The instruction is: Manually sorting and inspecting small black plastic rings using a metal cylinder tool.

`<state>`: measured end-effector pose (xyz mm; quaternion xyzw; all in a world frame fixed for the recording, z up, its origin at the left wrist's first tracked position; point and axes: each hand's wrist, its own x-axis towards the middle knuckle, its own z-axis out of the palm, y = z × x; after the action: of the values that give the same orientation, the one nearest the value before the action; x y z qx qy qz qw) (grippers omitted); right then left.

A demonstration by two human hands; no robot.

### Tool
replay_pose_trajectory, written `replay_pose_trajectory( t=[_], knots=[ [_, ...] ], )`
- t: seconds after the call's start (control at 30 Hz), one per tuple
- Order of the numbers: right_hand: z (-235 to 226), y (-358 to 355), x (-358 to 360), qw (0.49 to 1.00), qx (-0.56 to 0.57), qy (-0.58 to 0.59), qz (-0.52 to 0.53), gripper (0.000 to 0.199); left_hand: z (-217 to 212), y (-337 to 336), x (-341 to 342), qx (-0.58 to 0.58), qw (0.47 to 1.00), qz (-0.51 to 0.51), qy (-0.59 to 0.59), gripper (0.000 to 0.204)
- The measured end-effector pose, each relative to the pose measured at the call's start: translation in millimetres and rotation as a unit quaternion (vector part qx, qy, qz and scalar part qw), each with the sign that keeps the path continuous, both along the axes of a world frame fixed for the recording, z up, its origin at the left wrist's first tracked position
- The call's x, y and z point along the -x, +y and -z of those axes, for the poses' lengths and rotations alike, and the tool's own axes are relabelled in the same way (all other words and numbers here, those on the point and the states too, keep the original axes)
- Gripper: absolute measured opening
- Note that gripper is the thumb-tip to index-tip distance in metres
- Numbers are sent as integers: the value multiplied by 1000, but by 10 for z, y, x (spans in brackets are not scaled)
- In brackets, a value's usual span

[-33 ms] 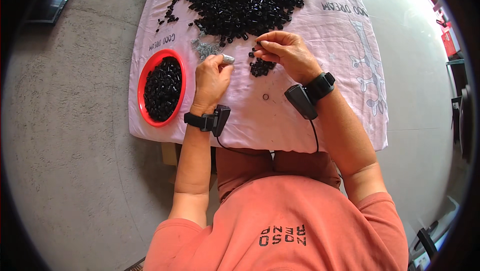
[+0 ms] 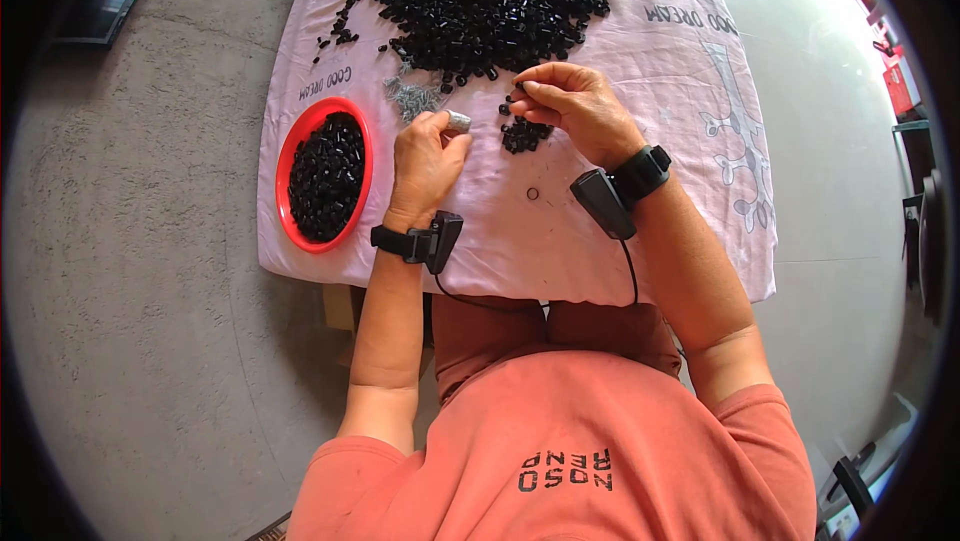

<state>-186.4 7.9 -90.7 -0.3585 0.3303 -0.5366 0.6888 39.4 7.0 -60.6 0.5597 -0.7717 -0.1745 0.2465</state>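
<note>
My left hand (image 2: 428, 169) is closed over the cloth, fingers bent together. A short grey cylinder (image 2: 458, 121) shows at its fingertips; whether it is held or wrapped round a finger, I cannot tell. Beside those fingers lies a heap of thin grey bits (image 2: 412, 98). My right hand (image 2: 580, 106) pinches a small black plastic piece (image 2: 520, 87) between thumb and forefinger. Just below it is a little cluster of black pieces (image 2: 523, 135). Farther back spreads a large pile of similar black pieces (image 2: 460, 1).
A red bowl (image 2: 367, 166) full of black pieces stands at the left on the pink cloth (image 2: 600, 251). One small dark ring (image 2: 533, 194) lies between my forearms. Black devices (image 2: 600, 201) are strapped to both wrists, with a cable (image 2: 631, 271) hanging down.
Both hands keep nearly the same place and grip; the left hand sits very slightly farther right.
</note>
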Motion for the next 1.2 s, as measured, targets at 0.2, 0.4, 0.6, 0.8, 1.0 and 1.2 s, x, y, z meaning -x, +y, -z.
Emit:
replay_pose_trajectory(
  t=[0.2,0.4,0.6,0.8,1.0,1.2],
  knots=[
    [-48,32,-2,1000,-3,12,-4,19,91,43,-33,27,999,-3,-23,15],
    [-35,34,-37,999,10,52,-14,17,11,24,10,-61,990,-53,115,7],
    [-6,40,-74,998,13,53,-32,18,-180,38,282,-70,946,-15,317,16],
    [-49,65,-121,997,7,55,-50,18,-262,73,446,47,983,16,175,28],
    [-86,74,-107,998,11,39,-58,18,-222,71,467,95,986,46,133,33],
    [-80,73,-114,997,8,47,-58,18,-251,76,467,57,991,24,117,31]
  ],
)
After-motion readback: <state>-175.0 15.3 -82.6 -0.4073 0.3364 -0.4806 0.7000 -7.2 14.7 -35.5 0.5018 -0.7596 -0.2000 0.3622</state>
